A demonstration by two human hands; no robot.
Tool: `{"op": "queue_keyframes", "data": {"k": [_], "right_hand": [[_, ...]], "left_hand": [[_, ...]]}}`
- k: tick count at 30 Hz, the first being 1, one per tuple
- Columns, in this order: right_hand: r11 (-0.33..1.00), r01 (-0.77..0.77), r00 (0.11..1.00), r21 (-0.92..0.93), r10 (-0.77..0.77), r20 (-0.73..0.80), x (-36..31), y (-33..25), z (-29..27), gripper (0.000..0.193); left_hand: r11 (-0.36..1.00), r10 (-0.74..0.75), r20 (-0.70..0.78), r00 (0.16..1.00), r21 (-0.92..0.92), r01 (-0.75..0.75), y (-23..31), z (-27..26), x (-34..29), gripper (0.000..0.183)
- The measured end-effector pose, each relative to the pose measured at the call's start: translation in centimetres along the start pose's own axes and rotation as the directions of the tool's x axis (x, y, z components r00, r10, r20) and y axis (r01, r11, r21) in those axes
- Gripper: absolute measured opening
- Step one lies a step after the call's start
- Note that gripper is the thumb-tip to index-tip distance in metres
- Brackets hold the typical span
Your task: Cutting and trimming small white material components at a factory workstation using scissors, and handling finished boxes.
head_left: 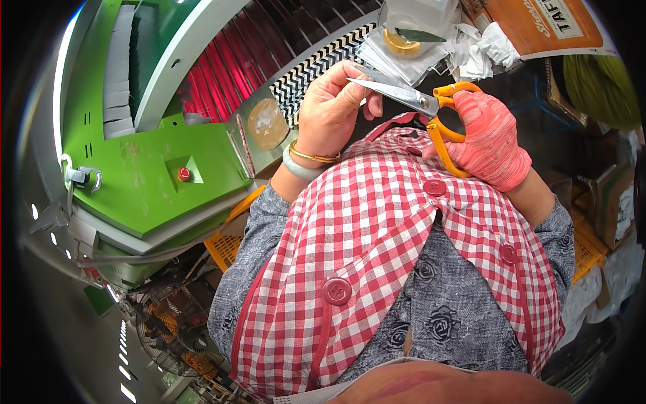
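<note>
My right hand (494, 138), in a pink knitted fingerless-looking glove, grips a pair of scissors (439, 145) with orange handles. The handles are spread and the silver blades, a little parted, point left towards my other hand. My left hand (333, 101) is bare, with a gold bangle (315, 156) and a pale jade-like bangle (299, 165) at the wrist. Its thumb and fingers are pinched together at the blade tips. Whatever lies between them is too small or hidden to name. Both hands are just above the red-and-white checked apron (363, 202).
At left stands a green machine (134, 182) with a red button (184, 174). Beyond my hands lie a black-and-white zigzag strip (316, 71), a roll of yellowish tape (402, 44), clear bags and crumpled white material (498, 46). An orange printed sack (538, 27) is at the far right.
</note>
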State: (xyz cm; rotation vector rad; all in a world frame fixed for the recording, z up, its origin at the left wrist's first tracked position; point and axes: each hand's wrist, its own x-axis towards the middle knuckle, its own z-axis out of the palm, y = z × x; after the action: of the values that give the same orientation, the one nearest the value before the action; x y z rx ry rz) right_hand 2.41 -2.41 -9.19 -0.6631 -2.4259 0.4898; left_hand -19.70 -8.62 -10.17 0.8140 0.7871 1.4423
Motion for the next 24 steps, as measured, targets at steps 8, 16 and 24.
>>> {"op": "queue_keyframes", "data": {"k": [8, 16, 24], "right_hand": [[0.999, 0.030, 0.999, 0.030, -0.029, -0.038, 0.58, -0.05, -0.22, 0.053], [0.998, 0.018, 1.000, 0.057, -0.017, -0.018, 0.41, -0.14, -0.36, 0.053], [0.990, -0.060, 0.998, 0.125, 0.056, 0.038, 0.32, -0.50, -0.63, 0.049]], "left_hand": [[0.998, 0.027, -0.013, 1.000, 0.064, -0.026, -0.15, -0.01, 0.00, 0.013], [0.997, 0.038, -0.024, 0.999, 0.074, -0.036, -0.12, 0.19, -0.27, 0.010], [0.992, 0.041, -0.042, 0.998, 0.117, -0.036, 0.33, 0.58, -0.69, 0.009]]}}
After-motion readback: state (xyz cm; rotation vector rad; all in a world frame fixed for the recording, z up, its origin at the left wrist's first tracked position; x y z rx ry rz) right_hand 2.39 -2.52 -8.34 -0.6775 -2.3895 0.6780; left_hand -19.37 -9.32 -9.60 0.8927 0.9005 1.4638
